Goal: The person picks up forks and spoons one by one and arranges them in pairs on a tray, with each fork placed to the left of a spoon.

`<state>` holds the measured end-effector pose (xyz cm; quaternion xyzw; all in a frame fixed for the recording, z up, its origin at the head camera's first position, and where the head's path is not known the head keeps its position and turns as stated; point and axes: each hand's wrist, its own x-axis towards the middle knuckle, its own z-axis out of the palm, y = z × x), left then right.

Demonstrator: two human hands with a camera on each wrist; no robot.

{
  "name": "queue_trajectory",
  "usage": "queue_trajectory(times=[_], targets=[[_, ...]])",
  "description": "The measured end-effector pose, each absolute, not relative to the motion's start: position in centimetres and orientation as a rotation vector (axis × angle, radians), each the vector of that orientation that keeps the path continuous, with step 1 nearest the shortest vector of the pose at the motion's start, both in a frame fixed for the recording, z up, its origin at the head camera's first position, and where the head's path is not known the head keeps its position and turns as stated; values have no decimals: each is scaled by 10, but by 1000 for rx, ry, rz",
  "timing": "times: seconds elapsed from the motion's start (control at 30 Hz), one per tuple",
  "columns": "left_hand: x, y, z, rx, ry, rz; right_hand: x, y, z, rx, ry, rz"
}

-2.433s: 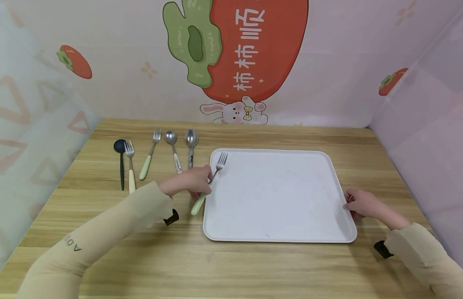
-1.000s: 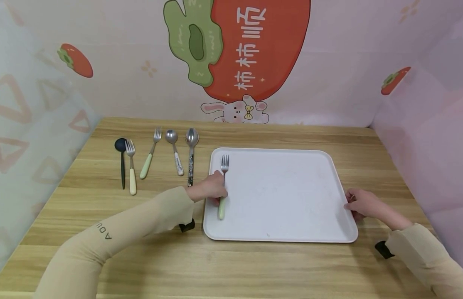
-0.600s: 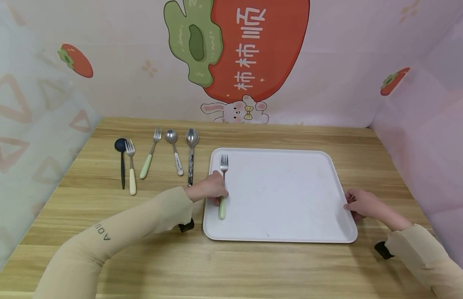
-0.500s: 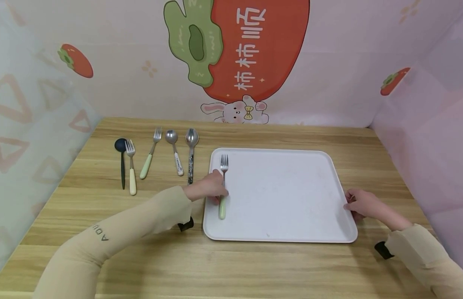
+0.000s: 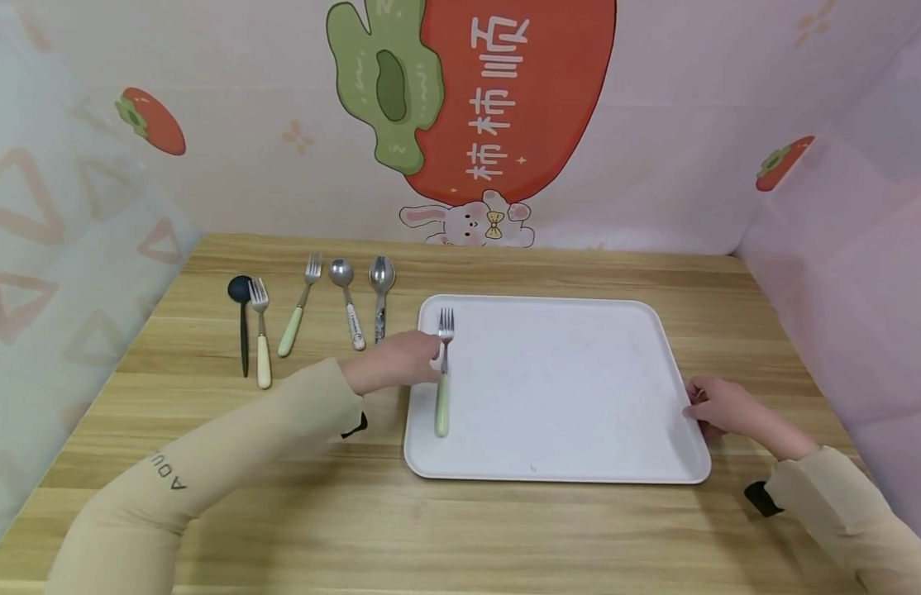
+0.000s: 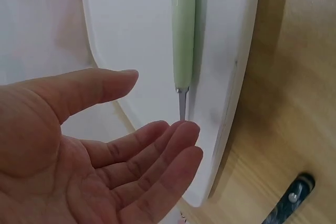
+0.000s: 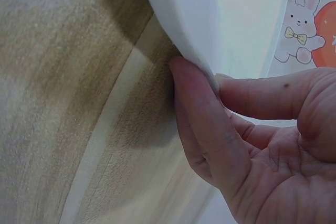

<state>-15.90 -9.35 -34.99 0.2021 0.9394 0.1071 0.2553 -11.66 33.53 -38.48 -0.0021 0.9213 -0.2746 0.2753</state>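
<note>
l. hand (image 5: 397, 359) has loosely bent fingers (image 6: 170, 179), thumb well apart, nothing gripped; fingertips are right by the metal neck of the fork (image 5: 441, 409), can't tell if touching. fork lies on the tray (image 5: 565, 388) near its left rim, tines to the far side, green handle toward the person. r. hand (image 5: 722, 406) pinches the tray's right rim, thumb on top, fingers under the edge. risks: if l. fingers catch the neck on the way out, fork cd twist or get dragged up onto the rim. if r. hand lifts or tugs, tray cd tilt or shift on the tabletop (image 5: 505, 537) & the fork slide, as nothing is seen pinning it. patterned spoon (image 5: 382, 273) has its handle end hidden behind l. hand in the head view, so a low sweep back might knock it. also the black spoon (image 5: 240, 287) & cream fork (image 5: 263, 364) have heads v. close, poss. touching; grabbing one cd drag the other. 2nd green fork (image 5: 290, 330) & white spoon (image 5: 354, 322) look lower risk, each w/ room around.
</note>
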Motion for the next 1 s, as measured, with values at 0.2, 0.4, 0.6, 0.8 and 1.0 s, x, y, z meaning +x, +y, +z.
queue_trajectory(times=[0.2, 0.4, 0.6, 0.8, 1.0], targets=[[-167, -104, -336, 572, 2616, 221, -117, 335, -386, -4, 2490, -722], [-185, -121, -335, 497, 2652, 299, -117, 336, -387, 3, 2493, -735], [-205, -145, -344, 411, 2670, 391, -117, 336, -388, 2, 2485, -729], [-221, -165, -357, 309, 2661, 529, -118, 335, -386, -4, 2481, -717], [-227, -172, -362, 275, 2648, 594, -118, 335, -386, -9, 2492, -712]])
